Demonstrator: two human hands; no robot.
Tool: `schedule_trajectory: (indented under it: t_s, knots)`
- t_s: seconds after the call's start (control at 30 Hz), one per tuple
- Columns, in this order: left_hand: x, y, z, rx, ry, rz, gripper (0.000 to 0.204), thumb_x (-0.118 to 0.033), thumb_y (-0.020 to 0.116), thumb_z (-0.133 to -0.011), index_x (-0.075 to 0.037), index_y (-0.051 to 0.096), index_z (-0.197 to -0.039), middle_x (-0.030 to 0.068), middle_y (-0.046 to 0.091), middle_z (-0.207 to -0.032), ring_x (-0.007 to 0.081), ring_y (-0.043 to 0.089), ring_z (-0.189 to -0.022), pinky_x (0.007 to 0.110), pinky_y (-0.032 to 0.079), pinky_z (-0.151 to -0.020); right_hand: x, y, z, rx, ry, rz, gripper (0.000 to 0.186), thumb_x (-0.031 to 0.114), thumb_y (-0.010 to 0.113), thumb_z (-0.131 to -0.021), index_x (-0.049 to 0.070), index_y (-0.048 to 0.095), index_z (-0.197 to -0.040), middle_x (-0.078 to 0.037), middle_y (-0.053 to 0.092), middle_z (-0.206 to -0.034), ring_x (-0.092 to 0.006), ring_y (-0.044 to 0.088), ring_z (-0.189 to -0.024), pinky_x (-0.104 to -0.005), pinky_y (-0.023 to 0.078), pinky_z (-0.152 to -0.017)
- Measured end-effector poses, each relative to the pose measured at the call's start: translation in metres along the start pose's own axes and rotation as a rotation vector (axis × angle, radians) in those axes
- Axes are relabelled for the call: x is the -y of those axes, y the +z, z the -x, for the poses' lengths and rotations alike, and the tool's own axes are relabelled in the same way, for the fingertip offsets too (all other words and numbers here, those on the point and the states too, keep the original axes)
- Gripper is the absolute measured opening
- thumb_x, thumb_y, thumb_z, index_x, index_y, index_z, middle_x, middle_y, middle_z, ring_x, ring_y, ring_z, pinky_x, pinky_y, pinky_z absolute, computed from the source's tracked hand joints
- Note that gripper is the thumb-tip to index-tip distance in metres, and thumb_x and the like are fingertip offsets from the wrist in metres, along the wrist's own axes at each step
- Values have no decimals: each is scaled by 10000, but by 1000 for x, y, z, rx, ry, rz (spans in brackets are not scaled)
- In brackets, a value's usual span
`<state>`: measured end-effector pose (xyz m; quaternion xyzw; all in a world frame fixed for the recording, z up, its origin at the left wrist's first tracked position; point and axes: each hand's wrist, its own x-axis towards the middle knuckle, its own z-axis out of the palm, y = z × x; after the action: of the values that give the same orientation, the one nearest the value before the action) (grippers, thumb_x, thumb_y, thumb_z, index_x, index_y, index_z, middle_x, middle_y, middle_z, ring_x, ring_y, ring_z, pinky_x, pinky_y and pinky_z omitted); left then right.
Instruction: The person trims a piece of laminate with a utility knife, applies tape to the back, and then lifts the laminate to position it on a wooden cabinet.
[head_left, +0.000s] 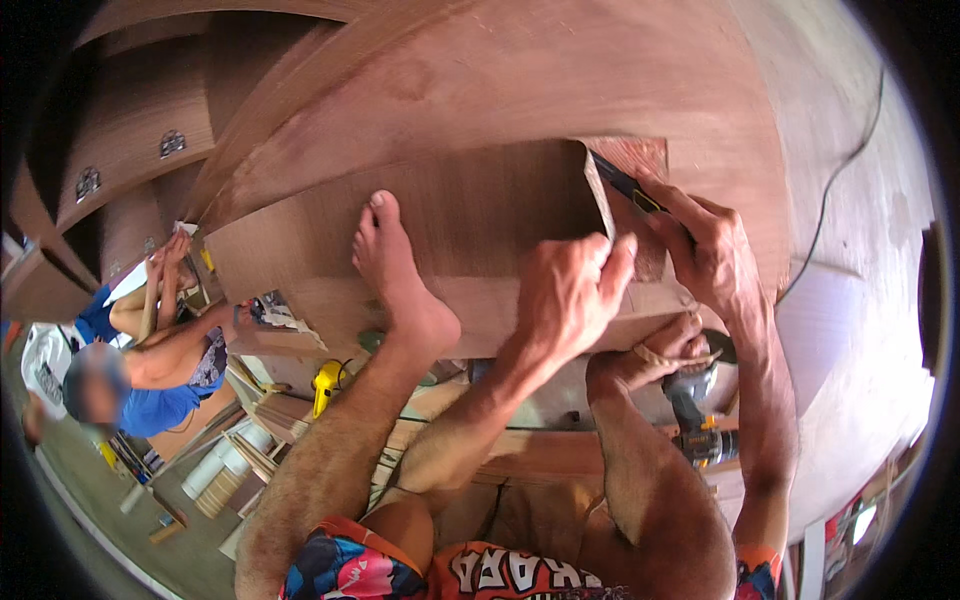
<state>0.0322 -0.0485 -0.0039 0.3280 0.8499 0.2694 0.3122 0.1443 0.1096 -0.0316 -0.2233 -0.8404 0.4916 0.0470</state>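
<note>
- Pinching the near corner of a thin brown sheet's (470,205) upturned end with the left hand (570,290), thumb against curled fingers.
- Wrapped around a black cutter with yellow trim (628,182) in the right hand (715,245): fingers bent in along the handle, none spread wide.
- Angled toward 10 o'clock with that cutter, close by the upturned edge; cannot tell whether tip and edge touch.
- Spread out mainly toward 10 o'clock from the left fingers and 9 o'clock from the right, across a larger brown panel (450,85).
- Running lengthwise from 9 o'clock toward 3, tipped slightly upward at the 3 o'clock end; crossed there by the raised edge, slanting from 11 toward 5.
- Nearer with the left hand, in contact at the 5 o'clock end of that edge; just off to the edge's 3 o'clock side with the right.
- Resting on the sheet with the bare left foot (395,270), at 9 o'clock from the left hand.
- Exposed beside the edge, under the cutter: a reddish, rough-looking patch (643,152).
- Down at 6 o'clock from the right hand: a cordless drill (700,440).
</note>
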Motion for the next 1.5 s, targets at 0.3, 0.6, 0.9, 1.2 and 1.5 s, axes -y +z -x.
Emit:
schedule_trajectory:
  t_s: [0.3, 0.6, 0.9, 1.2, 1.5]
  knots:
    - [6, -5, 3, 77, -95, 159, 442, -300, 673, -1010, 12, 671, -696, 64, 636, -576, 97, 606, -506, 291, 455, -485, -19, -17, 93, 214, 83, 0, 513, -43, 691, -883, 52, 642, -1385, -177, 715, -873, -306, 715, -758, -380, 554, -671]
    - [5, -7, 8, 39, -161, 164, 469, -334, 689, -1005, 9, 654, -687, 52, 637, -584, 87, 585, -511, 288, 455, -489, -9, -34, 62, -108, 60, -31, 398, 5, 667, -955, 23, 657, -1353, -189, 758, -1092, -258, 757, -982, -355, 591, -803]
    - [13, 0, 4, -9, 10, 30, 493, -352, 634, -1017, -24, 619, -650, 155, 585, -537, 260, 603, -468, 418, 451, -490, 3, 10, 0, -33, 89, -5, 384, 32, 670, -961, 54, 661, -1345, -202, 753, -998, -261, 749, -804, -363, 570, -715]
    - [8, -7, 6, 18, -65, 85, 509, -355, 651, -1007, 11, 594, -659, 205, 541, -546, 236, 602, -467, 436, 416, -481, -15, 6, 13, 106, -13, -13, 407, -8, 668, -945, 36, 650, -1350, -203, 749, -996, -270, 760, -854, -357, 577, -752]
    - [10, -12, 8, 47, -84, 82, 451, -312, 675, -1007, 8, 664, -689, 62, 592, -522, 97, 565, -473, 309, 422, -464, -7, -33, 97, 365, 193, 43, 486, -46, 682, -896, 52, 656, -1371, -147, 725, -840, -274, 732, -778, -374, 567, -674]
